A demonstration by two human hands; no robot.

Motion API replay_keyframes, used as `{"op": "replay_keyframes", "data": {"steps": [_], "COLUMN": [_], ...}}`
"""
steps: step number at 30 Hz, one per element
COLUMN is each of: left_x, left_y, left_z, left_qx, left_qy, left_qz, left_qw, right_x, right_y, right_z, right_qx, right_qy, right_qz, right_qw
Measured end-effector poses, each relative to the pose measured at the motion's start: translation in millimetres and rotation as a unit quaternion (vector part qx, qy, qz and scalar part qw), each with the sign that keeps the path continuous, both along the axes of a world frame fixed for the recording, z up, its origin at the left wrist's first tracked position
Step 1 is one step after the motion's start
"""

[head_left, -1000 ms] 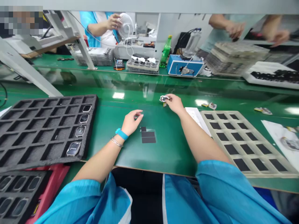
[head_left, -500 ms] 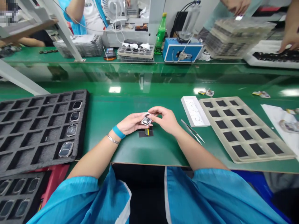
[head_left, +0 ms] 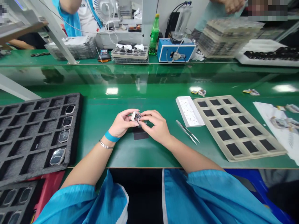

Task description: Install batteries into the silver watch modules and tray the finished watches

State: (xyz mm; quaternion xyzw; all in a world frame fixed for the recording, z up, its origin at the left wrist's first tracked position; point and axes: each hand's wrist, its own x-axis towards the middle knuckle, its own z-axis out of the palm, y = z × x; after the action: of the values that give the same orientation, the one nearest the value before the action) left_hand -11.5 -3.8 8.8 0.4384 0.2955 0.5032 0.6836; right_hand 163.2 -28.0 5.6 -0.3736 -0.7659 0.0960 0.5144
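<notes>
Between my two hands is a small smartwatch case point(head_left: 135, 116) with its insides exposed. My left hand point(head_left: 121, 123) grips it from the left, thumb below and fingers behind. The fingertips of my right hand point(head_left: 156, 125) pinch at its right side; whether they hold the case itself or a small part at its edge I cannot make out. Below the hands a dark square pad point(head_left: 140, 135) lies on the green bench. Right of my right hand rest metal tweezers point(head_left: 187, 132) and a white box point(head_left: 190, 111) holding tiny parts.
A black foam tray point(head_left: 39, 133) on the left holds several watches in its right column. At right lies a beige tray point(head_left: 230, 127) with dark pads, beside white paper point(head_left: 277, 124). Behind stand a green bottle point(head_left: 154, 35), a blue machine point(head_left: 175, 51) and stacked trays point(head_left: 227, 39).
The watch case has been tilted, and my right fingers have shifted to its right side. The yellow strip seen below the case no longer shows. The whole view has swung slightly right.
</notes>
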Motion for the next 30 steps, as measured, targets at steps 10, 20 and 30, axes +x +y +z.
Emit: {"op": "replay_keyframes", "data": {"steps": [10, 20, 30], "left_x": [5.5, 7.1, -0.4], "left_y": [-1.1, 0.0, 1.2], "left_z": [-3.8, -10.3, -5.1], "left_qx": [0.070, 0.074, -0.081], "left_qy": [0.051, 0.062, -0.038], "left_qz": [0.046, 0.059, -0.006], "left_qw": [0.995, 0.994, 0.996], "right_x": [-1.7, -2.1, 113.8], "right_y": [0.6, 3.9, 44.4], "right_z": [-3.3, -5.5, 39.9], "right_qx": [0.019, 0.013, -0.159], "right_qy": [-0.004, -0.035, -0.041], "right_qz": [-0.020, -0.017, -0.340], "right_qw": [1.000, 0.999, 0.926]}}
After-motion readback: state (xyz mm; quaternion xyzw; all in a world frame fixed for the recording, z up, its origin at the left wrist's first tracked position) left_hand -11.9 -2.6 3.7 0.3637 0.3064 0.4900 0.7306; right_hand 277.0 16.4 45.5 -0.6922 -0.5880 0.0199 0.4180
